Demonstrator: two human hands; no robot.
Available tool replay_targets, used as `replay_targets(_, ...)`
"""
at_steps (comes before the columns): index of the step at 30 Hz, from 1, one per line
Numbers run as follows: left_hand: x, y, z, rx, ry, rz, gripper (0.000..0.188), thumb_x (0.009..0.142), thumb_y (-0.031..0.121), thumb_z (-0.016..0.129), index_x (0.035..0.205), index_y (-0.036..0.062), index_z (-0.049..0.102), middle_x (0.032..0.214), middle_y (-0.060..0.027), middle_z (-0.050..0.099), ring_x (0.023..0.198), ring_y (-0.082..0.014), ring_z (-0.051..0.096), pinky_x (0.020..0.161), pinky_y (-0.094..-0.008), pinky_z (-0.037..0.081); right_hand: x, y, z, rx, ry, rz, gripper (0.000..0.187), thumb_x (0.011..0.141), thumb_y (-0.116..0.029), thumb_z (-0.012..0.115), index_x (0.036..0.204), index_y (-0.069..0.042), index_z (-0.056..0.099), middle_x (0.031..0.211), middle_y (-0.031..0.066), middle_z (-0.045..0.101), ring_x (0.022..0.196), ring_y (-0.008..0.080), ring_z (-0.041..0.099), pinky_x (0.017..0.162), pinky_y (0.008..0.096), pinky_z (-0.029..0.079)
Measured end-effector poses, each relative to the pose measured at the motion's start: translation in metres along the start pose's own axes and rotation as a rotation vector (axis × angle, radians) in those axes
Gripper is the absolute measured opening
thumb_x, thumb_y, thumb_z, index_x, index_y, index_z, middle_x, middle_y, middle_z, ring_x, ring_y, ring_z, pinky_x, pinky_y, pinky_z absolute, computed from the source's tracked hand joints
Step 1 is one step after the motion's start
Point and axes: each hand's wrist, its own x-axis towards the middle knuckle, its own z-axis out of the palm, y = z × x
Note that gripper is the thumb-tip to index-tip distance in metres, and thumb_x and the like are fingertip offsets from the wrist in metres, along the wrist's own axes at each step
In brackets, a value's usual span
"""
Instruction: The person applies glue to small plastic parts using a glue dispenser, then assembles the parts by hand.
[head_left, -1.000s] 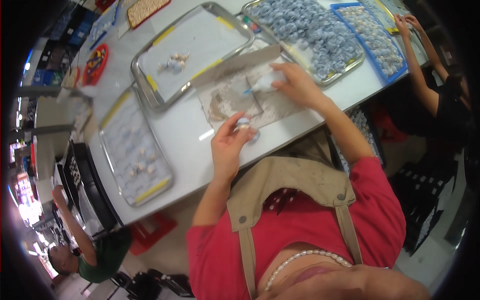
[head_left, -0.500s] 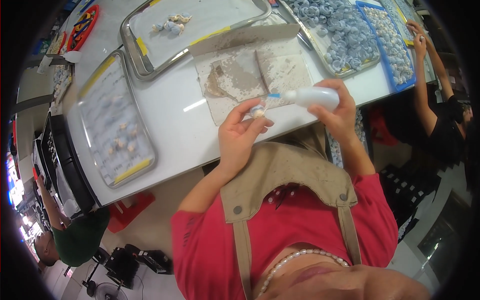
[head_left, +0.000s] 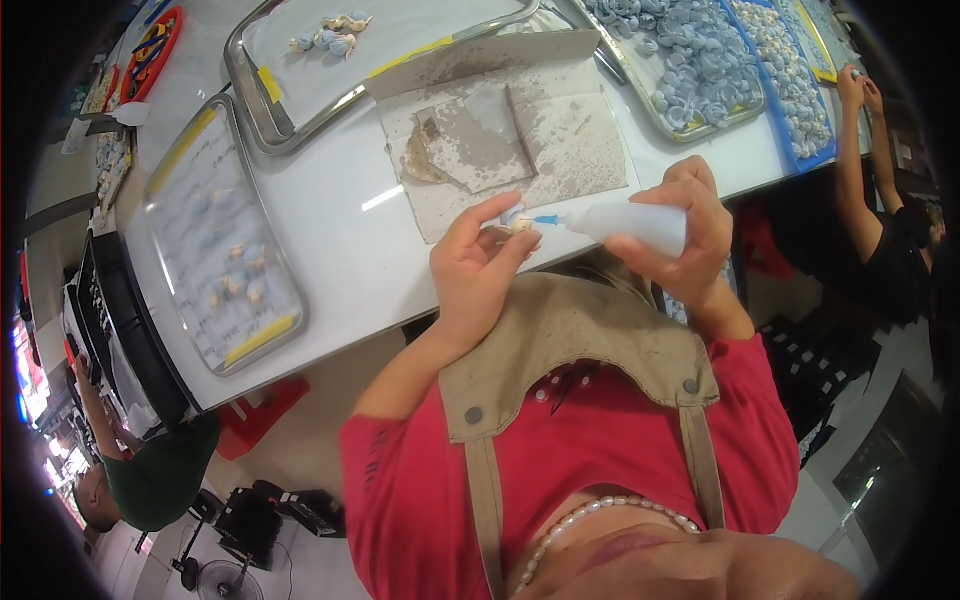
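Note:
Between the thumb and fingers of my left hand [head_left: 474, 268] is a small light-blue and cream figurine part [head_left: 519, 222]. My right hand [head_left: 693, 232] is wrapped round a white squeeze bottle [head_left: 640, 228], lying nearly level and pointing left. Its thin blue nozzle [head_left: 546, 219] reaches the figurine part; whether it touches or stops just short is too small to tell. Both hands are above the near edge of the white table, in front of a stained cardboard sheet [head_left: 590, 150]. My fingers partly cover the figurine part.
A metal tray [head_left: 240, 75] with a few blue-and-cream pieces stands at the back. To the left lies another tray [head_left: 275, 235] of pieces. Back right are a tray [head_left: 690, 135] of blue shell-like parts and a blue basket [head_left: 825, 155]. Co-workers' arms [head_left: 855, 150] show at the right.
The bottle's nozzle has come left and down to the figurine part, and my right hand has tipped and shifted slightly. My left hand keeps its hold. The co-worker's hands at the right have moved.

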Motion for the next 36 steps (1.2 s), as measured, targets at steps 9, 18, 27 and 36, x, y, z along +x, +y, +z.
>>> replay_targets(9,-0.002,-0.002,-0.003,0.008,-0.018,-0.001,0.040,0.080,-0.002,0.064,0.117,-0.0045,0.049,0.097,-0.0092,0.060,0.079,-0.0114,0.059,0.069,-0.0224,0.049,0.002,-0.005,0.006,-0.031,-0.030,-0.015,0.031,0.056,-0.017,0.082,0.072,-0.003,0.061,0.064,0.0040,0.055,0.059,0.0192,0.045,0.050,0.0283,0.039)
replay_targets(18,0.000,0.001,-0.003,0.016,-0.036,-0.006,0.039,0.081,-0.001,0.062,0.117,-0.0043,0.049,0.099,-0.0097,0.059,0.079,-0.0117,0.059,0.069,-0.0225,0.049,0.006,-0.005,0.007,-0.036,-0.007,0.002,0.027,0.057,-0.016,0.081,0.070,-0.004,0.060,0.064,0.0032,0.057,0.058,0.0190,0.045,0.051,0.0278,0.039)
replay_targets(27,0.002,0.000,-0.001,-0.061,-0.025,-0.042,0.034,0.084,0.005,0.061,0.115,-0.0018,0.048,0.106,-0.0117,0.059,0.085,-0.0154,0.062,0.070,-0.0233,0.048,-0.001,0.002,0.002,0.006,0.015,0.039,0.029,0.060,-0.018,0.081,0.074,-0.003,0.061,0.064,0.0052,0.053,0.060,0.0181,0.046,0.051,0.0275,0.039)
replay_targets(36,0.000,0.001,0.000,-0.069,-0.022,-0.050,0.034,0.083,0.007,0.062,0.114,-0.0001,0.049,0.107,-0.0116,0.059,0.086,-0.0167,0.062,0.070,-0.0234,0.048,-0.001,0.000,0.004,0.001,0.019,0.050,0.029,0.060,-0.018,0.081,0.073,-0.002,0.061,0.064,0.0056,0.053,0.060,0.0184,0.046,0.051,0.0273,0.039)
